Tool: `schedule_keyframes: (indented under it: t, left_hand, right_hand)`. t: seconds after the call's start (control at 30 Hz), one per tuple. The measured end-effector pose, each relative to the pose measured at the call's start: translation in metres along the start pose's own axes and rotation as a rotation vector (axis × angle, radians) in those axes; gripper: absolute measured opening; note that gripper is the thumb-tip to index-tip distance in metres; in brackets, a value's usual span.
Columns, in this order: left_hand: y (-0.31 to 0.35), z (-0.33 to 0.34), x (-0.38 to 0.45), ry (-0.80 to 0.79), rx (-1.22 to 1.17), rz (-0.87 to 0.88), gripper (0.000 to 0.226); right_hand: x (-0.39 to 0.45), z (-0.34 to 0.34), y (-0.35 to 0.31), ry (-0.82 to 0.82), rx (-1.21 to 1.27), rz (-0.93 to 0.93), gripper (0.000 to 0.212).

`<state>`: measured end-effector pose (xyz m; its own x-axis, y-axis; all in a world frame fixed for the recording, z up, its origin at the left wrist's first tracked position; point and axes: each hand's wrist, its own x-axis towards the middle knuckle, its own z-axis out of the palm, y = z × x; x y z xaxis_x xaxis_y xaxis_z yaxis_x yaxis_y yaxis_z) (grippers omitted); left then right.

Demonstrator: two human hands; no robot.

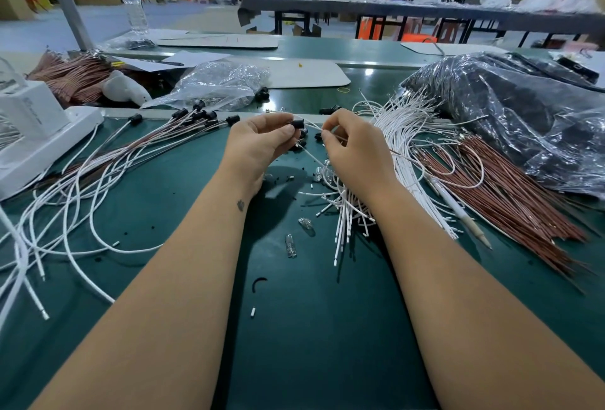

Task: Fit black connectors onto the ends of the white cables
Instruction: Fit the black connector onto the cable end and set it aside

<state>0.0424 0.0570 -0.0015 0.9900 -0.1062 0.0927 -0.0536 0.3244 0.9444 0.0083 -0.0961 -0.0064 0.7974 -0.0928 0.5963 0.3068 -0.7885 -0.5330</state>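
My left hand (258, 141) pinches a small black connector (297, 123) between thumb and fingers above the green mat. My right hand (352, 144) pinches a white cable (315, 127) whose end meets the connector. A few loose black connectors (302, 143) lie just under my hands. To the right lies a pile of bare white cables (402, 134). At the left, a fan of cables fitted with black connectors (196, 115) spreads across the mat.
Red-brown wires (510, 193) and a pen (461, 213) lie at the right, below a dark plastic bag (510, 115). Small glass bulbs (290, 245) sit between my forearms. A white device (36, 134) stands at the left, a clear bag (222, 82) behind.
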Motion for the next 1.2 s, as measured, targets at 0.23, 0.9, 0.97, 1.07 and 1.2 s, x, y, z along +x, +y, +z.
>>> schedule_keyframes:
  t: [0.23,0.9,0.97,1.07,1.2]
  left_hand:
    - [0.0022,-0.0009,-0.0018,-0.035,0.059,0.0,0.016]
    - [0.0006,-0.0012,-0.0035,-0.072,0.256,0.088,0.023]
    - [0.0007,-0.0012,-0.0039,-0.079,0.244,0.087,0.024]
    - [0.0011,-0.0013,-0.0034,-0.075,0.178,0.047,0.019]
    - [-0.0001,0.0002,-0.0033,-0.073,0.155,0.01,0.011]
  right_hand:
    - [0.0006,-0.0011,0.0026,-0.004,0.043,0.022,0.009]
    - [0.0005,-0.0005,0.003,-0.009,-0.048,0.043,0.009]
    - [0.0009,-0.0005,0.0038,-0.018,-0.014,0.033,0.008]
    - [0.0005,-0.0009,0.0036,-0.042,0.08,0.002,0.009]
    - [0.0008,0.0004,0.0045,-0.031,0.109,0.007,0.01]
